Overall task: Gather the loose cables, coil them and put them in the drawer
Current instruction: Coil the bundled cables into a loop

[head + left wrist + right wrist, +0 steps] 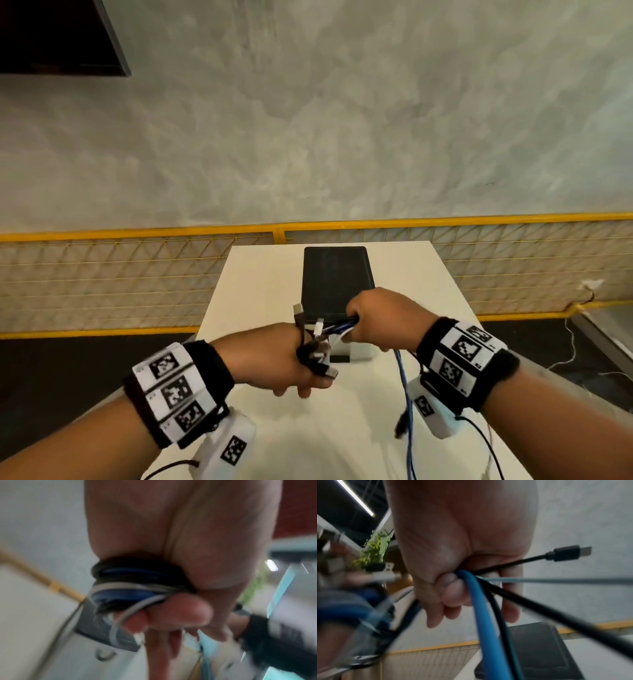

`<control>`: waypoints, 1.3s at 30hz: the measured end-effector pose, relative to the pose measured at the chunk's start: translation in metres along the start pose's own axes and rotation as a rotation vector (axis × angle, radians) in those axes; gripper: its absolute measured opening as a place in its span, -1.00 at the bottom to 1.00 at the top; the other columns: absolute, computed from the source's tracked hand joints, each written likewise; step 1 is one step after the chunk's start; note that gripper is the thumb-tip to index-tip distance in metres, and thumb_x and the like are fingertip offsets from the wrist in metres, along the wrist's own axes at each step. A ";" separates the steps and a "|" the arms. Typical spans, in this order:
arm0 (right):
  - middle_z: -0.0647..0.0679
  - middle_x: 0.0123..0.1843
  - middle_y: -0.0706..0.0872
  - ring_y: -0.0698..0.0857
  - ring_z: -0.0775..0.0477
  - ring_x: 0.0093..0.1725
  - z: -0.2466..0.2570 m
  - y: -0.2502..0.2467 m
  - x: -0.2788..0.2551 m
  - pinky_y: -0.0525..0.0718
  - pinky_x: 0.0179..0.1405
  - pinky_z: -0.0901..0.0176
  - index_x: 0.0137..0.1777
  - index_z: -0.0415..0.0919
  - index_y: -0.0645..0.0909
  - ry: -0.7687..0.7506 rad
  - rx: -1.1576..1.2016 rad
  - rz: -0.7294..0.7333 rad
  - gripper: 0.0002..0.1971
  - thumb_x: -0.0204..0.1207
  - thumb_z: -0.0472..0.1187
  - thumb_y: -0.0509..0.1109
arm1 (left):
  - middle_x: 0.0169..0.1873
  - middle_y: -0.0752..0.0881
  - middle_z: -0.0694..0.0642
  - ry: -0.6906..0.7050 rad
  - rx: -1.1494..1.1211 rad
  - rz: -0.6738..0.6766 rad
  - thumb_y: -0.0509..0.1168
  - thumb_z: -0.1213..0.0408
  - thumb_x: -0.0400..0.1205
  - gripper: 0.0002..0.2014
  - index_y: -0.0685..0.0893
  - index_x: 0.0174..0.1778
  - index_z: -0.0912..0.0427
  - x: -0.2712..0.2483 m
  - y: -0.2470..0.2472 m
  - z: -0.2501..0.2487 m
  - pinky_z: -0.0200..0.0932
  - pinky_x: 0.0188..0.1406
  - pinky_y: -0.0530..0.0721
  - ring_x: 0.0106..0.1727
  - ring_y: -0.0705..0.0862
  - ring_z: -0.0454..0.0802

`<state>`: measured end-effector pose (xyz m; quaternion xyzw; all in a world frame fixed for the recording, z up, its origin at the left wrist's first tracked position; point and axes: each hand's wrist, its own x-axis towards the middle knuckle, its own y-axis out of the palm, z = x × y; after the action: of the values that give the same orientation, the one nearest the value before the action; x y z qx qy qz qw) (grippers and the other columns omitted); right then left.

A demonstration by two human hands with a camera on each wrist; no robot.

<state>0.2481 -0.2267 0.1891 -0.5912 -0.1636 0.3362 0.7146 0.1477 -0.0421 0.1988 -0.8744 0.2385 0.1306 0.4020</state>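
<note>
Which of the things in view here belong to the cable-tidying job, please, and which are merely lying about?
Part of the job:
- cable bundle, wound round the left hand
- blue cable and black cable, gripped by the right hand

Just lying about:
- black tablet on the white table
- yellow mesh fence
- potted plant

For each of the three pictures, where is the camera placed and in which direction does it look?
Head: worn on the head, looking forward and down at the white table; both forearms, left hand and right hand show.
Left wrist: looks along the left palm at the wound cables.
Right wrist: looks along the right palm at the blue cable.
Shared: all three show the black tablet.
</note>
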 end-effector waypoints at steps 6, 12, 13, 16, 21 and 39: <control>-0.07 -0.24 0.68 0.75 0.01 -0.51 0.013 0.011 -0.003 0.67 -0.44 0.11 -0.14 -0.15 0.54 0.002 0.430 -0.046 -0.81 0.57 -0.04 0.39 | -0.08 0.81 -0.02 0.050 0.098 -0.440 0.32 0.03 0.65 -0.79 0.67 0.20 -0.21 0.032 0.007 0.030 -0.30 -0.23 0.64 -0.28 0.73 -0.23; 0.08 -0.20 0.69 0.72 0.07 -0.38 0.035 0.035 -0.017 0.73 -0.34 0.24 0.09 -0.05 0.47 -0.007 0.750 -0.214 -0.93 0.70 -0.18 0.17 | -0.32 0.78 -0.01 0.120 -0.714 -0.551 0.22 -0.04 0.67 -0.71 0.74 -0.01 0.06 0.048 0.013 0.019 -0.33 -0.26 0.62 -0.28 0.72 -0.14; 0.10 -0.18 0.69 0.72 0.08 -0.35 0.038 0.042 -0.016 0.75 -0.31 0.21 0.18 -0.04 0.45 -0.005 0.738 -0.278 -0.88 0.71 -0.17 0.16 | -0.15 0.84 -0.04 0.147 -0.849 -0.548 0.23 -0.04 0.64 -0.68 0.74 0.08 0.09 0.052 0.015 0.014 -0.40 -0.18 0.66 -0.12 0.79 -0.19; 0.17 -0.24 0.63 0.62 0.15 -0.37 0.041 0.053 -0.016 0.58 -0.41 0.34 0.39 -0.04 0.40 -0.009 0.591 -0.481 -0.74 0.74 -0.13 0.13 | 0.24 0.80 0.03 0.231 -1.115 -0.499 0.24 -0.06 0.54 -0.48 0.66 0.34 0.15 0.058 0.018 0.006 -0.21 0.29 0.64 0.30 0.72 -0.16; 0.04 0.23 0.62 0.71 0.03 -0.14 0.050 0.061 -0.023 0.69 -0.26 0.22 0.71 0.12 0.03 -0.075 0.440 -0.583 -0.41 0.73 -0.19 0.09 | 0.28 0.77 0.14 0.282 -1.365 -0.499 0.21 -0.16 0.50 -0.36 0.64 0.34 0.24 0.060 0.015 -0.006 -0.10 0.13 0.65 0.23 0.75 -0.04; 0.03 -0.16 0.71 0.67 0.16 -0.15 0.026 0.071 -0.045 0.62 -0.13 0.27 0.00 0.10 0.63 0.182 1.061 -0.628 -0.87 0.53 -0.15 0.48 | -0.39 0.67 0.11 0.170 -1.385 -0.928 0.40 0.36 0.63 -0.90 0.70 -0.21 0.23 0.081 -0.007 0.017 -0.21 -0.41 0.60 -0.43 0.61 -0.09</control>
<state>0.1788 -0.2329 0.1356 -0.1058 -0.0787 0.0939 0.9868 0.2198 -0.0507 0.1578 -0.9398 -0.2504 0.0025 -0.2324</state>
